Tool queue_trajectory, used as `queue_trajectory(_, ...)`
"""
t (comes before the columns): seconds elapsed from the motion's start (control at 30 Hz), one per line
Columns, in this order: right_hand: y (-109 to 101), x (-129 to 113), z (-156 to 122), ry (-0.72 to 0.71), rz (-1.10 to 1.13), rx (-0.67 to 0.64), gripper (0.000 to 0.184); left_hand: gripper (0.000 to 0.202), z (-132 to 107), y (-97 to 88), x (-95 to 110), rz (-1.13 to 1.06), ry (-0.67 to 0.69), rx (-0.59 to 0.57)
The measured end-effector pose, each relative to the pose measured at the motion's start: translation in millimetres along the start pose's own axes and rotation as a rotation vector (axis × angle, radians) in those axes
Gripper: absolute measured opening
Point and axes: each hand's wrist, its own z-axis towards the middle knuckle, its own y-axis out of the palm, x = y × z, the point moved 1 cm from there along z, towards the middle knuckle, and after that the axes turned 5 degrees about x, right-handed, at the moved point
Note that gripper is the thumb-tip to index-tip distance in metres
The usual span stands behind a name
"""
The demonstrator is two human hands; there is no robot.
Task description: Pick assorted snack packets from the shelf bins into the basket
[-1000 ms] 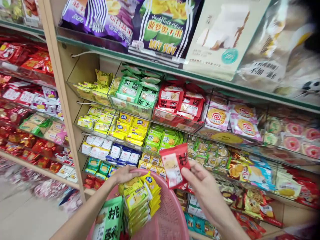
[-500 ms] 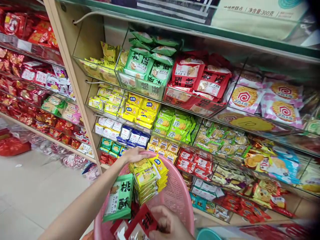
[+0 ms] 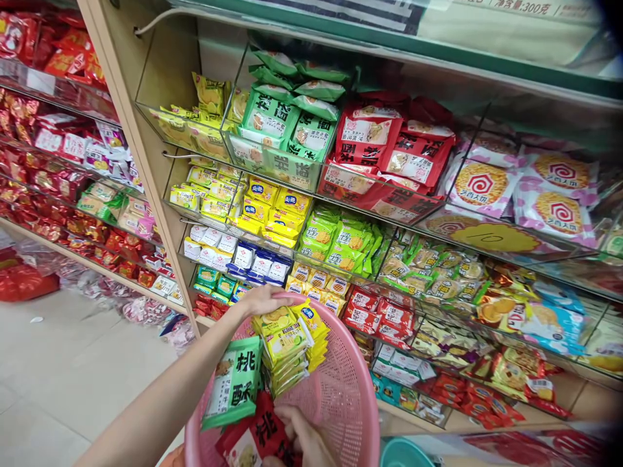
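A pink plastic basket point(image 3: 346, 383) with perforated walls is at the bottom middle. My left hand point(image 3: 263, 300) is closed over its far rim, with the arm reaching across from the lower left. Low inside the basket, my right hand point(image 3: 304, 436) pinches a red snack packet point(image 3: 267, 425), its fingers partly covering the packet. Beside it lies a green snack packet point(image 3: 236, 383). Yellow snack packets point(image 3: 282, 340) are stacked behind, against the rim near my left hand.
Clear shelf bins ahead hold green packets point(image 3: 270, 117), red packets point(image 3: 367, 136) and round cakes in pink-white wrappers point(image 3: 481, 185). Another shelf unit point(image 3: 48, 162) stands left, above the tiled floor point(image 3: 63, 383). A teal container point(image 3: 403, 452) is at the bottom right.
My right hand has moved left and down with the red packet, settling it lower in the basket beside the green one. My left hand stays at the rim. The view has shifted slightly.
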Motion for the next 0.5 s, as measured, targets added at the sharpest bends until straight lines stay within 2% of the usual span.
queue_trajectory(0.1, -0.6, 2.6, -2.6, -0.123, -0.219, 0.087, 0.055, 0.071, -0.5, -0.1, 0.3, -0.008, -0.022, 0.005)
queue_trajectory(0.2, 6.4, 19.4, -0.1, -0.174, -0.303, 0.12, 0.063, 0.069, -0.7, -0.3, 1.0, -0.024, -0.021, 0.001)
queue_trajectory(0.27, 12.8, 35.1, 5.8, -0.181, -0.29, 0.071, 0.067, 0.069, -0.6, -0.6, 1.8, -0.026, -0.01, -0.007)
queue_trajectory(0.37, 17.5, 52.5, 17.0, -0.21, -0.264, -0.096, 0.081, 0.075, 0.2, -1.0, 2.2, -0.019, -0.027, -0.004)
queue_trajectory(0.43, 16.7, 55.3, 21.6, -0.237, -0.241, -0.179, 0.092, 0.076, 0.8, -0.8, 1.6, -0.02, -0.033, -0.002)
queue_trajectory(0.5, 15.9, 52.3, 21.6, -0.24, -0.206, -0.203, 0.092, 0.075, 1.3, -0.1, 0.2, -0.027, -0.033, -0.002)
